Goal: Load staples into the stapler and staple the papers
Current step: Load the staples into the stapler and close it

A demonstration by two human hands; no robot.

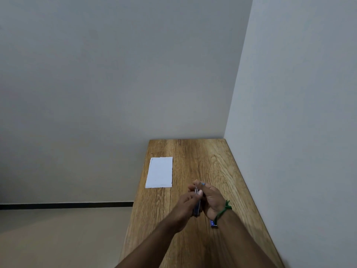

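Above the middle of the wooden table I hold a small stapler between both hands. My left hand grips its dark lower body. My right hand, with a green thread on the wrist, curls round the upper part, and its thumb and fingers pinch a thin metal piece near the stapler's top, where a light blue tip shows. Whether that piece is a strip of staples I cannot tell. A white stack of papers lies flat near the table's left edge, apart from my hands.
A small blue box lies on the table, partly hidden under my right wrist. Walls close the table's far and right sides. The table's left edge drops to a beige floor.
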